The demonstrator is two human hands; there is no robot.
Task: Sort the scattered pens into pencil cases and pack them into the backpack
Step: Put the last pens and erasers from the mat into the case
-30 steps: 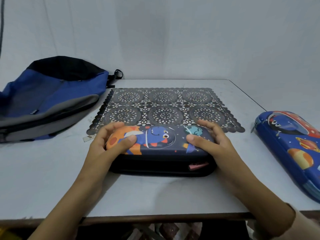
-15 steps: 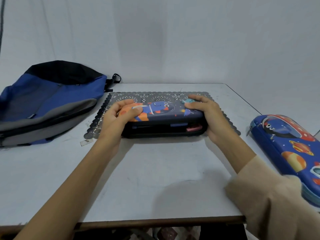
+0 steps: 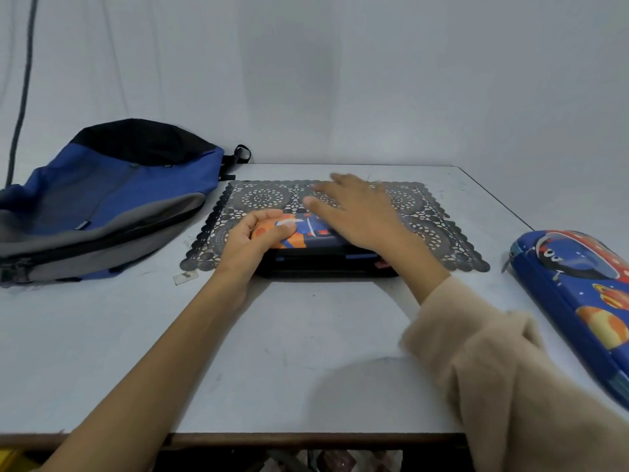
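The backpack point(image 3: 112, 206) lies on its side at the surface's point(image 3: 306, 335) left edge, well apart from the case point(image 3: 316, 265). The left hand point(image 3: 252, 240) has its grip clamped on the case's left end, thumb on the printed lid. The case sits on the mat's point(image 3: 265, 197) near edge, lid slightly ajar, with something blue and pink in the gap. The right hand point(image 3: 357, 212), blurred, lies over the lid with its grip apart, fingers straight. A blue case point(image 3: 578, 294) rests at the far right.
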